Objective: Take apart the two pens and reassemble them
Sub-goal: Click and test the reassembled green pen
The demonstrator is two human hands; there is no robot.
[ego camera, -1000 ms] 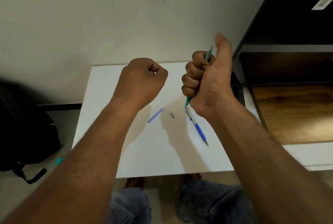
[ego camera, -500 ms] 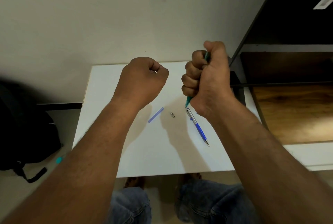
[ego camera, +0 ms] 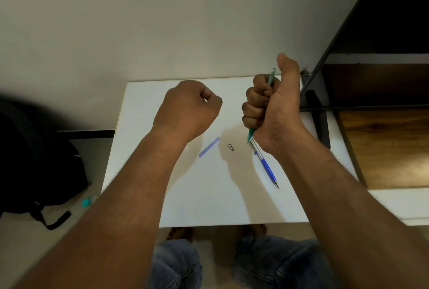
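Fingers (ego camera: 253, 108) of the right hand (ego camera: 274, 112), curled tight, hid most of the slim green pen (ego camera: 271, 77); the left hand (ego camera: 190, 109) was clenched, contents unseen.

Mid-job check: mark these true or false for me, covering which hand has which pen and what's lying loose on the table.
1. The right hand grips the green pen. True.
2. The blue pen is in the left hand. False: it lies on the white table, beside the right wrist.
3. The right thumb presses the green pen's top. False: the thumb sticks up beside it.
4. A small metal piece lies between the short blue tube and the blue pen. True.
5. The left hand lies flat on the table. False: it is a closed fist.
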